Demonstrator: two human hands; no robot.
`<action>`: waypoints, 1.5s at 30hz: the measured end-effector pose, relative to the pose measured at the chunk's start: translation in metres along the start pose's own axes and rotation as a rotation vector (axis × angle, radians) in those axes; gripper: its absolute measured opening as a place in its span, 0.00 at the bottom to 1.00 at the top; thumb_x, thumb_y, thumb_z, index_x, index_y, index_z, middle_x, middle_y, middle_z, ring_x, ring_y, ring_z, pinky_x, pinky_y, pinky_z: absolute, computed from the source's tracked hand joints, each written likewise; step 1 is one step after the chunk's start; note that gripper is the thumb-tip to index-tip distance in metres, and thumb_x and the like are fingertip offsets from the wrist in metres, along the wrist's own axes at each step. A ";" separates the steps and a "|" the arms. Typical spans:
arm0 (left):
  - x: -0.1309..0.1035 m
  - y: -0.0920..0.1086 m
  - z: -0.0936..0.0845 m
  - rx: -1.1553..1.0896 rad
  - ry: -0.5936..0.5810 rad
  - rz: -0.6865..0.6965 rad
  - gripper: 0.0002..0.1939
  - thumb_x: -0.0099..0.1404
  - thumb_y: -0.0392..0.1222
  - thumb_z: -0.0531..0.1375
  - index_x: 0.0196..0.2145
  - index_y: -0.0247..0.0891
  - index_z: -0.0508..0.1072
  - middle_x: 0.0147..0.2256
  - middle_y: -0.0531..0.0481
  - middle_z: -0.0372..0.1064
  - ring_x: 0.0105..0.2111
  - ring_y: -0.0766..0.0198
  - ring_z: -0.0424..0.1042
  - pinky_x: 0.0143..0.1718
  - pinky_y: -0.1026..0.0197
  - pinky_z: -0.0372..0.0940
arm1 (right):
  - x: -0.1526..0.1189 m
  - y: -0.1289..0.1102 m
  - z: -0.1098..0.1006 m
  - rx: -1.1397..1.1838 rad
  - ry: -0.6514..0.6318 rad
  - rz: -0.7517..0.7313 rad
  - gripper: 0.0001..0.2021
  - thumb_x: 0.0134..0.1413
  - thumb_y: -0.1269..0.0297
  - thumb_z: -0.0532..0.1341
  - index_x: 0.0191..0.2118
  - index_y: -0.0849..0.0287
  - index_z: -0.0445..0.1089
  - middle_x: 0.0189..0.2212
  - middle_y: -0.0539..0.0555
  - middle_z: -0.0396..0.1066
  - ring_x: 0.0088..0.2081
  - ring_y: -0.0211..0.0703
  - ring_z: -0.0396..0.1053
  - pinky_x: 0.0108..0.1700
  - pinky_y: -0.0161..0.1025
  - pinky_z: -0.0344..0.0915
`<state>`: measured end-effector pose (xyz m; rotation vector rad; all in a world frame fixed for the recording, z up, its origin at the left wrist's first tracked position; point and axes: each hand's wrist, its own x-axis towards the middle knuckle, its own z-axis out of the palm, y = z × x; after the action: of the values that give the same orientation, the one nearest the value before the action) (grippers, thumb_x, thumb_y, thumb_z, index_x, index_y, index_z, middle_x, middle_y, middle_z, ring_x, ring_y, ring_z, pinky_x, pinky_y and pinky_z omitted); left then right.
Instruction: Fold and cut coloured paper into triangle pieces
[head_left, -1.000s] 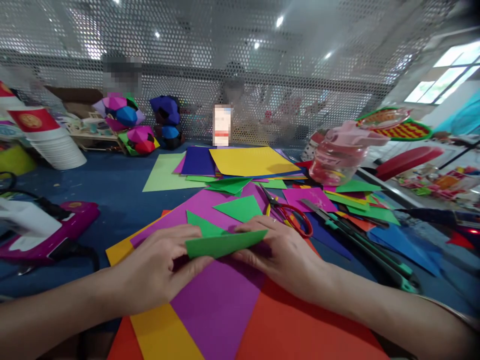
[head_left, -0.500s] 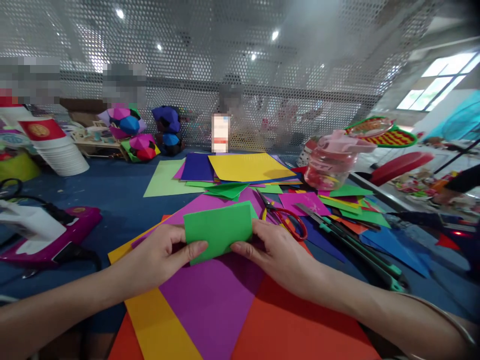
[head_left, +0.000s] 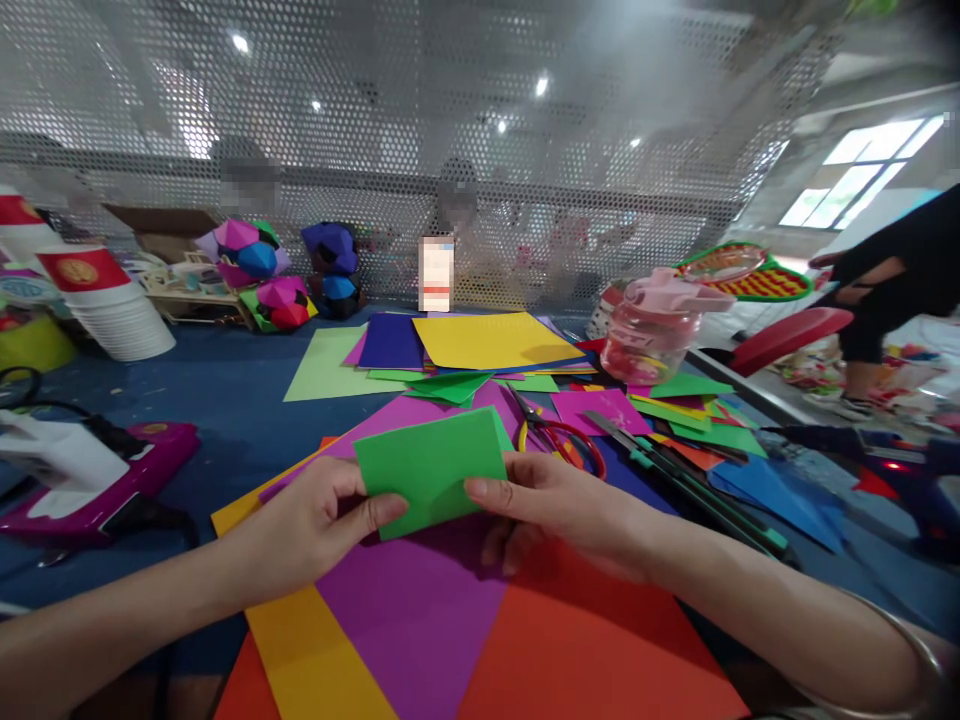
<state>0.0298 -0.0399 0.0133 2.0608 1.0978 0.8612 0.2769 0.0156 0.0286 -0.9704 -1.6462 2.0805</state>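
Note:
A folded piece of green paper is held up between my two hands, tilted with its right end higher. My left hand pinches its left end, thumb in front and fingers behind. On the right end, my right hand grips it between thumb and index finger, the other fingers hanging below. Beneath lie large sheets of purple paper, orange-red paper and yellow-orange paper. Just beyond my right hand are red-handled scissors, with a long green-and-black cutting tool to their right.
Stacked coloured sheets lie at the back, near a pink-lidded jar. Paper cups and a purple power strip stand left. A glue gun is at right, where a person in black stands behind.
My right hand has shifted its grip, its lower fingers now dropping below the green paper. The paper has tilted slightly. At the right, a person in black has come further into view.

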 end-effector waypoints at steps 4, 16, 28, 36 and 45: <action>-0.001 0.001 0.001 0.117 -0.022 -0.029 0.17 0.73 0.43 0.53 0.27 0.40 0.70 0.25 0.56 0.66 0.25 0.66 0.66 0.29 0.67 0.61 | 0.000 0.003 -0.001 0.039 -0.063 0.013 0.23 0.51 0.45 0.70 0.42 0.60 0.75 0.31 0.52 0.75 0.30 0.37 0.76 0.30 0.31 0.71; -0.008 -0.005 0.001 0.377 0.427 0.193 0.13 0.66 0.35 0.59 0.48 0.44 0.66 0.48 0.46 0.66 0.46 0.57 0.71 0.44 0.58 0.68 | -0.004 0.016 -0.007 -0.780 0.403 -1.110 0.07 0.59 0.71 0.65 0.41 0.59 0.81 0.39 0.56 0.79 0.46 0.41 0.76 0.48 0.31 0.71; -0.012 0.003 0.002 0.340 0.504 0.355 0.19 0.64 0.35 0.62 0.51 0.52 0.71 0.41 0.54 0.80 0.37 0.60 0.81 0.39 0.65 0.75 | -0.015 0.009 0.000 -0.942 0.384 -1.206 0.07 0.59 0.69 0.66 0.40 0.67 0.80 0.40 0.62 0.79 0.44 0.37 0.79 0.49 0.21 0.68; -0.016 -0.003 0.005 0.387 0.496 0.429 0.14 0.66 0.32 0.60 0.47 0.48 0.73 0.41 0.52 0.79 0.40 0.60 0.81 0.39 0.67 0.74 | -0.015 0.010 0.003 -0.949 0.364 -1.184 0.07 0.55 0.73 0.65 0.40 0.61 0.78 0.34 0.55 0.81 0.45 0.38 0.79 0.49 0.22 0.69; -0.021 -0.005 0.001 0.393 0.467 0.462 0.22 0.68 0.33 0.60 0.58 0.45 0.70 0.52 0.45 0.71 0.52 0.57 0.73 0.53 0.59 0.71 | -0.011 0.012 0.001 -0.927 0.365 -1.130 0.08 0.55 0.75 0.63 0.39 0.58 0.76 0.32 0.53 0.80 0.44 0.40 0.79 0.45 0.26 0.72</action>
<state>0.0189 -0.0560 0.0034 2.5764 1.1046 1.5129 0.2861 0.0048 0.0210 -0.3459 -2.1694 0.3758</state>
